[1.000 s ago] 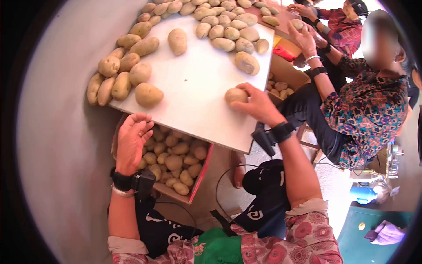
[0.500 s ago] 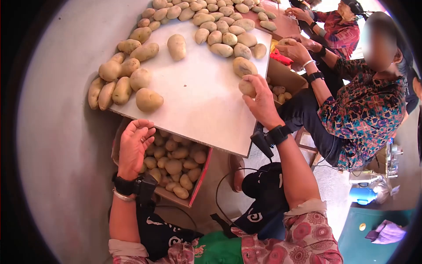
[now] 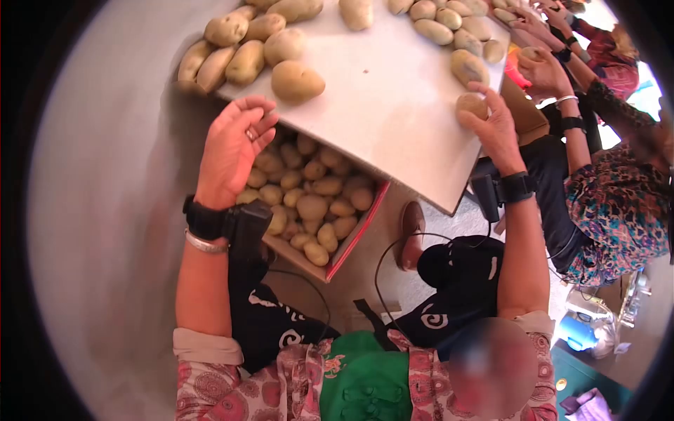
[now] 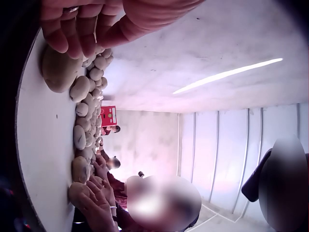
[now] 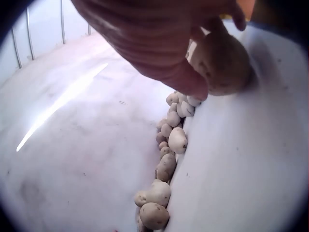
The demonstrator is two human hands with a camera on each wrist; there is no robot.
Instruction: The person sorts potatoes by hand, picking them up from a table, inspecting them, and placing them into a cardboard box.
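Note:
My right hand (image 3: 497, 133) holds a potato (image 3: 472, 107) at the right edge of the white board (image 3: 393, 112), thumb on one side and fingers on the other. In the right wrist view that potato (image 5: 224, 65) rests on the white surface beside my thumb. My left hand (image 3: 235, 149) hovers off the board's near left edge with loosely bent fingers and nothing in it. Closest to it on the board is a large potato (image 3: 298, 81). The left wrist view shows those fingers (image 4: 87, 29) overlapping a potato (image 4: 59, 70).
Beneath the board's front edge stands a cardboard box (image 3: 361, 228) full of potatoes. Rows of potatoes (image 3: 246, 62) line the board's left and far sides. A seated person (image 3: 618, 203) to the right handles another potato (image 3: 530, 56). A wall (image 3: 105, 175) runs along the left.
My right hand has carried its potato to the board's right edge, next to another potato. My left hand stays empty beside the board. The head view has shifted, moving the scene up and right.

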